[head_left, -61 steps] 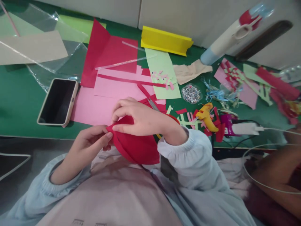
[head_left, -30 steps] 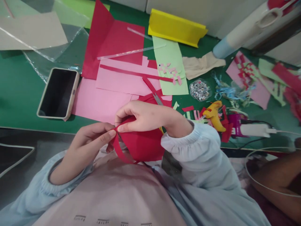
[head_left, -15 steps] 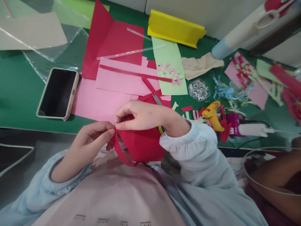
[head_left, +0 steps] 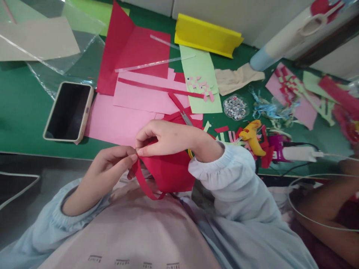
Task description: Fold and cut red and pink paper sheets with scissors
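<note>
A folded piece of red paper (head_left: 174, 173) hangs over the table's near edge, close to my body. My right hand (head_left: 159, 138) pinches its upper left corner between thumb and fingers. A narrow red paper strip (head_left: 143, 183) loops down from that corner, its lower end near the bottom of the folded piece. My left hand (head_left: 114, 162) is closed on the strip's upper end, fingertips touching those of the right hand. The fingertips cover the exact joint between strip and paper. Scissors (head_left: 186, 118) lie just beyond my right hand, partly hidden by it.
A phone (head_left: 68, 111) lies at left, near pink sheets (head_left: 120, 121) and a red folded card (head_left: 140, 48). At right are a yellow glue gun (head_left: 254, 138), a dish of small beads or eyes (head_left: 235, 107), and paper scraps. Another person's arm (head_left: 331, 198) shows at far right.
Both hands keep their pinch on the red paper and strip, with almost no movement. The view has shifted slightly, and the other person's arm at the far right has moved a little.
</note>
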`<state>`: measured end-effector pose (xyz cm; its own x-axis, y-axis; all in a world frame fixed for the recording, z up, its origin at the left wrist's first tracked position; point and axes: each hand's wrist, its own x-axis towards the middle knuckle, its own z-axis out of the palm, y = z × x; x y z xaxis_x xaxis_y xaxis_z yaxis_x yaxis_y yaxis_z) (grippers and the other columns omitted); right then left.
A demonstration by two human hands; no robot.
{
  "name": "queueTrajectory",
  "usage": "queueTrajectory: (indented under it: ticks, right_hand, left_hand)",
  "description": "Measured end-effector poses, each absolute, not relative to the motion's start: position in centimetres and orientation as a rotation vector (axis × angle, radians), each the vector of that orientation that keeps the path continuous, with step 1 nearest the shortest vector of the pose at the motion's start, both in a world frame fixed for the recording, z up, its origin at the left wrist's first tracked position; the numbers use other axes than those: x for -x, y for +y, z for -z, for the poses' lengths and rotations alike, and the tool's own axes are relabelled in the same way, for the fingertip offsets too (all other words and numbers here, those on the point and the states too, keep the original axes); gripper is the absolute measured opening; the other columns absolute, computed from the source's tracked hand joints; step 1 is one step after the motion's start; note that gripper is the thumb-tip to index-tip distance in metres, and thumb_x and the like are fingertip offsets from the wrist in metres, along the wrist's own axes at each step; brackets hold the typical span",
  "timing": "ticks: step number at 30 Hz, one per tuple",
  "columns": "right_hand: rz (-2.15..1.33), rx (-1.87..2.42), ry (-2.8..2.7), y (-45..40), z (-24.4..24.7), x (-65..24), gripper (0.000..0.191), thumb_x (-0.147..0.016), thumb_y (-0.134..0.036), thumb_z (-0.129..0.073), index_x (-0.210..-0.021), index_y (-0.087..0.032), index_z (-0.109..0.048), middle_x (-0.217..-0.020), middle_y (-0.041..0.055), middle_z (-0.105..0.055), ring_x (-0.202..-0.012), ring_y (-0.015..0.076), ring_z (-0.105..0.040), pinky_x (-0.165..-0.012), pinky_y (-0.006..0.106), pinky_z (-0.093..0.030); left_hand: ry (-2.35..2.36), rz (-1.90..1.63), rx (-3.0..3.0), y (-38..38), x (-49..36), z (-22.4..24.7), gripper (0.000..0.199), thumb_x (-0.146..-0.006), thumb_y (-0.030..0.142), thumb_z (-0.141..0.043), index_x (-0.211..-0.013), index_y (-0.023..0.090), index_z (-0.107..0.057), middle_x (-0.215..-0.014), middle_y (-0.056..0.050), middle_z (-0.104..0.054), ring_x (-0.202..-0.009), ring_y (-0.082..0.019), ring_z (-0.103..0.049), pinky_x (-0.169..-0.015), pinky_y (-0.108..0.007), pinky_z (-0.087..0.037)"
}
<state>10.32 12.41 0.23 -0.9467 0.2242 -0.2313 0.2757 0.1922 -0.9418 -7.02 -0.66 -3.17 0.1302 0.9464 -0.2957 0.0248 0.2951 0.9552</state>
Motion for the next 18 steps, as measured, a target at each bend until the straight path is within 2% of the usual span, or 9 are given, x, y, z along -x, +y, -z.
queueTrajectory:
  ticks: [7, 10, 14, 18]
  right_hand:
    - [1.979, -0.484, 2.375, 12.6, 0.2, -10.5, 0.009, -0.081, -0.016, -0.056, -0.074, -0.014, -0.062, -0.07, -0.0017, -0.061, -0.067, 0.0092, -0.053, -0.064, 0.023, -0.041]
    - [2.021, -0.639, 2.463, 13.3, 0.5, -11.0, 0.011, -0.082, -0.021, -0.058, -0.074, -0.015, -0.06, -0.072, -0.0018, -0.06, -0.069, 0.0096, -0.051, -0.067, 0.024, -0.042]
    - [2.031, -1.368, 2.677, 15.9, 1.8, -12.8, 0.017, -0.086, -0.032, -0.058, -0.085, -0.016, -0.062, -0.088, 0.002, -0.065, -0.083, 0.0132, -0.057, -0.077, 0.026, -0.045]
    - [1.673, -2.42, 2.564, 18.8, 3.5, -16.2, 0.021, -0.09, -0.036, -0.052, -0.087, -0.017, -0.061, -0.089, 0.0043, -0.065, -0.085, 0.0166, -0.06, -0.077, 0.029, -0.047]
  left_hand:
    - [1.268, -0.903, -0.976, -0.6, 7.0, 3.3, 0.02, -0.089, 0.033, -0.065, -0.074, 0.02, -0.069, -0.061, 0.002, -0.057, -0.054, -0.009, -0.052, -0.05, -0.019, -0.046]
    - [1.307, -1.007, -0.881, -0.2, 6.8, 2.9, 0.019, -0.085, 0.031, -0.067, -0.07, 0.02, -0.068, -0.061, 0.002, -0.057, -0.052, -0.008, -0.053, -0.048, -0.019, -0.045]
    - [1.42, -1.178, -0.731, 0.3, 7.2, 1.9, 0.017, -0.08, 0.029, -0.068, -0.066, 0.02, -0.066, -0.061, 0.002, -0.058, -0.048, -0.008, -0.052, -0.042, -0.017, -0.041]
    - [1.487, -1.255, -0.684, 0.3, 8.5, 0.9, 0.016, -0.078, 0.028, -0.067, -0.065, 0.02, -0.066, -0.066, 0.001, -0.06, -0.051, -0.008, -0.052, -0.041, -0.017, -0.041]
